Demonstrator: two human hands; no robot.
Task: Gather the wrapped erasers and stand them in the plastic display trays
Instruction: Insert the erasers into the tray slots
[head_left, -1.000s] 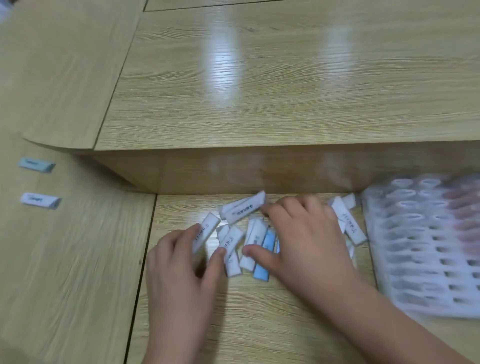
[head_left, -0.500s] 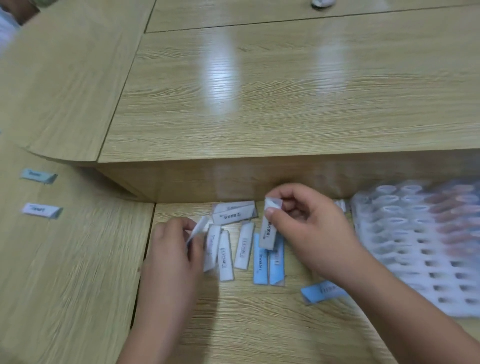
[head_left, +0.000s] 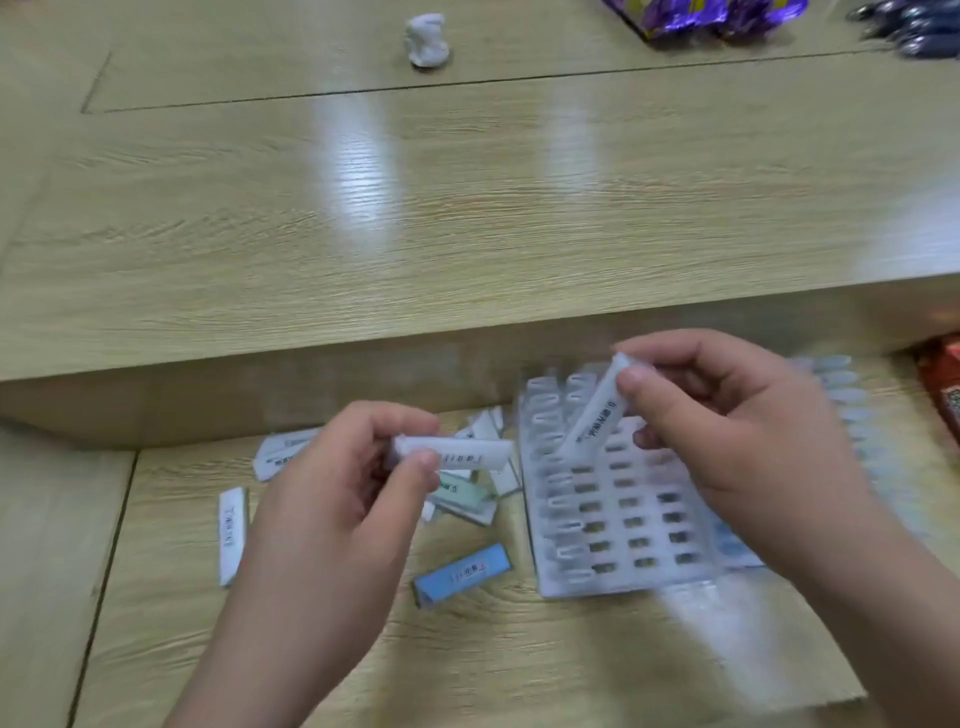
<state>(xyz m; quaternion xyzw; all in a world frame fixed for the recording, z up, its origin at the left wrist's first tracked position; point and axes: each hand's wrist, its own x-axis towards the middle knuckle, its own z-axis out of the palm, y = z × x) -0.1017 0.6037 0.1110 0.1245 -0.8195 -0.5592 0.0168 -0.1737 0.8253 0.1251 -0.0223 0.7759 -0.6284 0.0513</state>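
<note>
Two hands busy, left hand pinches sideways eraser pointing right, right hand pinches slanted eraser over plastic tray.

Likely office or meeting room: large tiered wood-laminate table, purple foil packet, crumpled tissue.
</note>
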